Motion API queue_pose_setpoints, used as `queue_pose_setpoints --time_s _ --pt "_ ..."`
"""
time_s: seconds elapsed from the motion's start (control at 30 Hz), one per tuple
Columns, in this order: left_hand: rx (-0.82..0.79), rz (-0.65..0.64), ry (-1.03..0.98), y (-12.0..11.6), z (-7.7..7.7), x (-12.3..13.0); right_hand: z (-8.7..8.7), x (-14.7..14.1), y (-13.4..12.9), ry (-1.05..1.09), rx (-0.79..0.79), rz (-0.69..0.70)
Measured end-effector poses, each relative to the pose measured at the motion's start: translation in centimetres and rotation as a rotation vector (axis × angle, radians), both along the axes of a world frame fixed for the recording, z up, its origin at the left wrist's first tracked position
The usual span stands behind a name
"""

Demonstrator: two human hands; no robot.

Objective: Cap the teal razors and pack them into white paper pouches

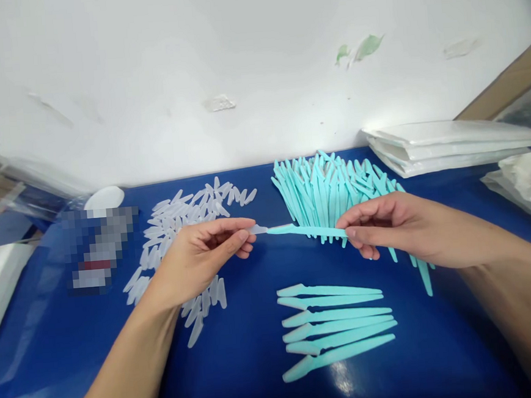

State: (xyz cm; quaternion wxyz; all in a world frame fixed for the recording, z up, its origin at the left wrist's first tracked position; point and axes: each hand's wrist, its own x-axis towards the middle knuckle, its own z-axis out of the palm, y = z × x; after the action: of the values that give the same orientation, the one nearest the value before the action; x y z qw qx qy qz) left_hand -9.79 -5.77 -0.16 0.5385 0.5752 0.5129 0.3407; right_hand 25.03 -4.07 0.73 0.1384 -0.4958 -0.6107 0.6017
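Between thumb and fingers, my left hand pinches a small translucent blade cap. My right hand grips the handle end of a turquoise eyebrow razor, held level above the table. The razor's blade end meets the cap; how far the cap covers it I cannot tell. Below the hands, several turquoise razors lie in a column, blade ends to the left. A heap of loose translucent caps spreads behind and under my left hand. Behind my right hand lies a big pile of turquoise razors.
The blue tabletop runs back to a white wall. White plastic packages are stacked at the back right. A round white object and a blurred-out item are at the left, near a white device.
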Motion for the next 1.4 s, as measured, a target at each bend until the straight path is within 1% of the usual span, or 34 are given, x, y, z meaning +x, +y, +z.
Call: queue_pose_setpoints --time_s 0.17,0.47,0.63,0.73,0.9,1.0,1.23,1.4 --pt "-0.017 -0.026 -0.007 -0.3 0.1 0.7 0.4 -0.7 -0.2 0.055 -0.045 -0.003" --pt "0.034 0.059 0.037 -0.2 0.6 0.0 0.4 -0.2 -0.1 0.053 0.013 -0.013" --pt "0.0 0.014 0.019 -0.6 0.4 1.2 1.1 -1.0 -0.2 0.058 -0.031 -0.005" --pt "-0.006 0.011 0.015 -0.8 0.3 1.6 1.3 -1.5 -0.3 0.048 -0.052 -0.003" --pt "0.05 0.084 0.038 -0.4 0.7 0.4 0.9 -1.0 -0.2 0.067 0.002 -0.008" --pt "0.053 0.092 0.058 -0.2 0.7 -0.1 0.7 -0.4 -0.2 0.068 0.039 -0.007" --pt "0.028 0.105 0.021 -0.2 0.4 0.0 0.7 -0.1 -0.2 0.06 0.043 -0.007" --pt "0.013 0.083 0.018 -0.3 0.5 0.4 0.9 -0.4 -0.1 0.067 0.043 -0.006"
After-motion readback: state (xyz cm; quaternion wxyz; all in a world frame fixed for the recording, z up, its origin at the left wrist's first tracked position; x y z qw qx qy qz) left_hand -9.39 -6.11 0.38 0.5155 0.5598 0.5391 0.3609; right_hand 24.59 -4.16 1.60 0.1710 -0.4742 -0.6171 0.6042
